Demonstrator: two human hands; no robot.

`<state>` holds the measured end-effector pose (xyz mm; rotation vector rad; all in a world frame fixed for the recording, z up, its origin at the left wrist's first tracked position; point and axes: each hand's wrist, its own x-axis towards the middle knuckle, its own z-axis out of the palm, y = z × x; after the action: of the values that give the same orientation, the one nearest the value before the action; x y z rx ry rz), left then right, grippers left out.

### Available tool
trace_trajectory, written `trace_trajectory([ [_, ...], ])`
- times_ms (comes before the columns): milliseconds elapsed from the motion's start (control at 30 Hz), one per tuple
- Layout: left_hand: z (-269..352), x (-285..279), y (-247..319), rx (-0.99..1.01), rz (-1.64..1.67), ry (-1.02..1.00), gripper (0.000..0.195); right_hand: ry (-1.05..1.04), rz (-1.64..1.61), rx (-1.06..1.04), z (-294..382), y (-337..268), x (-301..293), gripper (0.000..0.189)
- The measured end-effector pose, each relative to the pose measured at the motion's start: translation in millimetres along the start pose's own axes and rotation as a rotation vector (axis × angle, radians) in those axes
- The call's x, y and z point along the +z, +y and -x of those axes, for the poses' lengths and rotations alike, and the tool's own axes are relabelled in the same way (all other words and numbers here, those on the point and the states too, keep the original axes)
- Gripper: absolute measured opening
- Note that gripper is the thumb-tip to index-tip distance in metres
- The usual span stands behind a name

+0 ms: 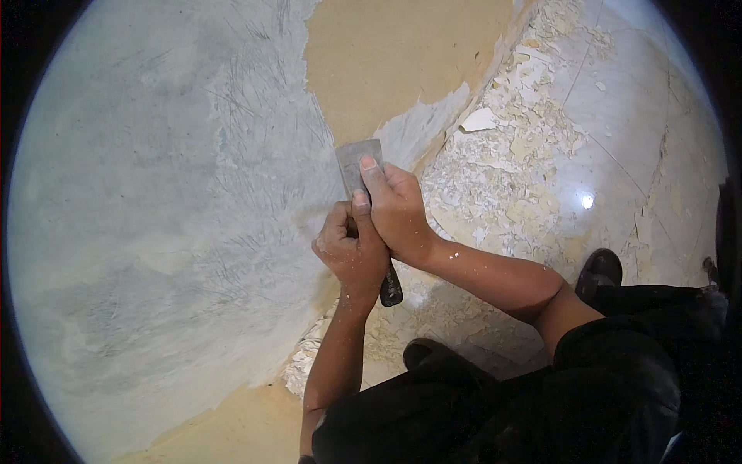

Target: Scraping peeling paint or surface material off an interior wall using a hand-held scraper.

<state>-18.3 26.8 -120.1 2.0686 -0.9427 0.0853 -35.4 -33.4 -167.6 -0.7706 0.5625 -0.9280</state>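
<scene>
Both hands grip one scraper (351, 155) with a wide flat metal blade and a dark handle (392, 288). My left hand (360, 249) wraps the handle, its thumb pointing up along the tool. Just above it, my right hand (400, 211) holds the tool near the blade, the thumb pressed flat on the metal. The blade's front edge lies at the lower tip of a patch of yellow paint (400, 64) on the wall. Around that patch the wall (145, 174) is bare grey and scratched. My fingers hide most of the handle.
Paint flakes (504, 168) lie thickly on the floor along the wall's foot. Pale floor tiles (626, 116) with thin joints extend to the right. Another area of yellow paint (243, 426) is at the lower left. My dark shoes (600, 269) stand among the debris.
</scene>
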Motion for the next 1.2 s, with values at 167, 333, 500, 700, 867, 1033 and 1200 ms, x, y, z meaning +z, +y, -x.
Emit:
trace_trajectory([
  [167, -4, -1, 1, 0.006, 0.036, 0.024, 0.035, -0.013, -0.088, 0.056, 1, -13, 5, 0.044],
  [333, -8, 1, -12, 0.029, 0.034, 0.014, 0.034, -0.043, -0.096, 0.08, 2, -14, 5, 0.036],
  [500, 0, 0, -5, -0.049, 0.044, -0.02, 0.038, -0.003, 0.174, 0.126, 2, -6, -4, 0.038],
  [700, -11, 3, 1, -0.022, 0.037, 0.019, 0.039, -0.047, 0.178, -0.005, -10, -16, -1, 0.039],
  [867, -5, 5, 8, -0.021, 0.015, 0.039, 0.038, -0.029, 0.161, 0.017, -6, -14, -5, 0.043],
  [1033, -1, 6, 2, 0.012, 0.096, 0.037, 0.038, -0.006, 0.104, 0.028, -5, -3, -7, 0.047],
  [1200, -5, 8, 11, -0.077, 0.142, 0.062, 0.039, -0.075, 0.124, 0.11, -9, -12, -7, 0.039],
])
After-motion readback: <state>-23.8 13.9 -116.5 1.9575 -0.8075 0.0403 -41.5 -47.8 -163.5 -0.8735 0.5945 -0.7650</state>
